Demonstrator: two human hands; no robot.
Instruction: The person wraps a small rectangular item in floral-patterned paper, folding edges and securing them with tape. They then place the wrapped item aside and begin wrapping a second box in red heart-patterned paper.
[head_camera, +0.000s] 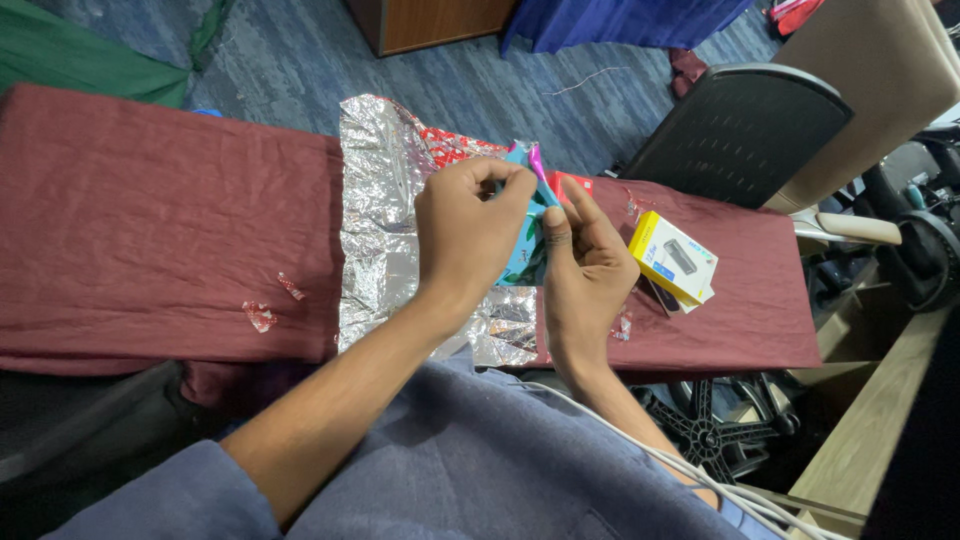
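Above the middle of a table draped in a dark red cloth, both hands are working close together on a small turquoise packet with a pink edge at its top. The left hand is curling over the packet from the left, its fingertips pinching the upper edge. The right hand is pressing against the packet's right side, thumb and forefinger pinching the same top edge, so the two hands are nearly touching. The packet is being held upright, just over a crumpled sheet of silver foil wrapping that is lying across the cloth. A yellow and white box is lying on the cloth just to the right of the right hand. Small scraps of red foil are lying on the cloth, well to the left. A black office chair is standing beyond the table.
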